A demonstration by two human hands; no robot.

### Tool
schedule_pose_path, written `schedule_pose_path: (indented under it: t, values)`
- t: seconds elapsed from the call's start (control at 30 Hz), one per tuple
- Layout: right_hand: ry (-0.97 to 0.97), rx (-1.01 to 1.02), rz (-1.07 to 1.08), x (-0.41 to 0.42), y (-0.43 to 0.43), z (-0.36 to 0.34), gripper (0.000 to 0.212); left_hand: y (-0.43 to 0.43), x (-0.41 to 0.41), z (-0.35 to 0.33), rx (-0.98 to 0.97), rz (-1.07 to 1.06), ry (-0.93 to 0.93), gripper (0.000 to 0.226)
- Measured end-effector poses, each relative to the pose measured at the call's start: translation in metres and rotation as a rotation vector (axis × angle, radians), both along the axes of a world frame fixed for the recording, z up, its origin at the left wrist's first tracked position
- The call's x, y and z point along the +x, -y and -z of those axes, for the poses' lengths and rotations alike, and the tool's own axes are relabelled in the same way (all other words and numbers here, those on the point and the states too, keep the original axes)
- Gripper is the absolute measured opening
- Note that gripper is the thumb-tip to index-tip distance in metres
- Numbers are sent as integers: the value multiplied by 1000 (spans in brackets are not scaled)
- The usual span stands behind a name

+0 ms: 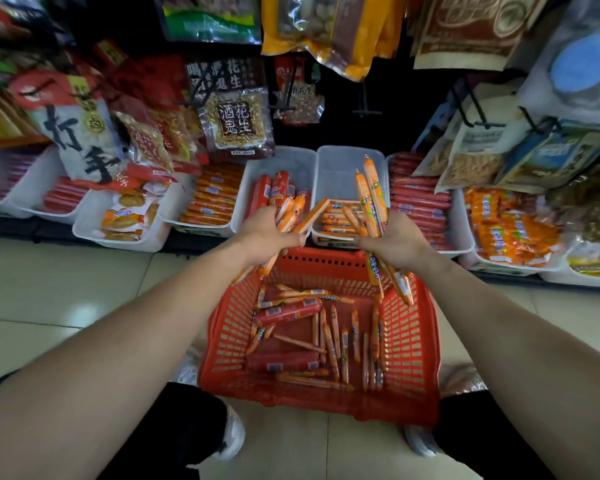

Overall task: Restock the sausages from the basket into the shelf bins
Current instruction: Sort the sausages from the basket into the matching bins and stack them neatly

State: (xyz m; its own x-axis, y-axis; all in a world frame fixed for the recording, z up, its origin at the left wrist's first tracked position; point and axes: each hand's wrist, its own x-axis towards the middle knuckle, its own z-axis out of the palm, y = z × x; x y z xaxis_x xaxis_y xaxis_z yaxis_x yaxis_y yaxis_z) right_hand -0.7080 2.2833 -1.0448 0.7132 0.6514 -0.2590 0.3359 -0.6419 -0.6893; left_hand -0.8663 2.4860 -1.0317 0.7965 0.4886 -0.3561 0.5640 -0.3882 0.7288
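left hand [267, 237] and right hand [397, 242] are each gripping a fistful of sausages [371, 195], probably saving trips. the bin [347, 161] at twelve o'clock is waiting.

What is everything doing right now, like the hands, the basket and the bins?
Left hand: grips a bunch of thin orange sausages.
Right hand: grips more of them, sticking up.
Red basket: on the floor, partly full of sausages.
Clear bin ahead: mostly empty, a few sausages at its front.
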Motion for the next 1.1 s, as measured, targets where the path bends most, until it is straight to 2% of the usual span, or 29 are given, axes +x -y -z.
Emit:
schedule_pose_path:
  t: [0.13,0.23,0.3,0.37,0.5,0.7,1.0,1.1]
  values:
    - [8,38,-5,20,-14,-7,35,-15,18,-10,54,39,-5,37]
    - [51,20,-11,40,-30,-3,33,-27,29,-9,45,59,28,45]
    - [60,-4,-26,54,-39,5,30,-35,34,-6,31,71,45,41]
    - [65,-17,-39,68,-51,15,28,-44,37,2,15,54,53,33]
    - [104,-34,-69,94,-81,34,26,-64,49,21,26,41,69,41]
    - [162,-22,-84,115,-121,62,31,-74,67,42,46,-44,31,31]
    - [87,-189,-166,120,-104,110,23,-79,60,52,6,-106,0,35]
    - [-5,-165,-170,126,-100,114,51,-80,57,51,-3,-112,0,35]
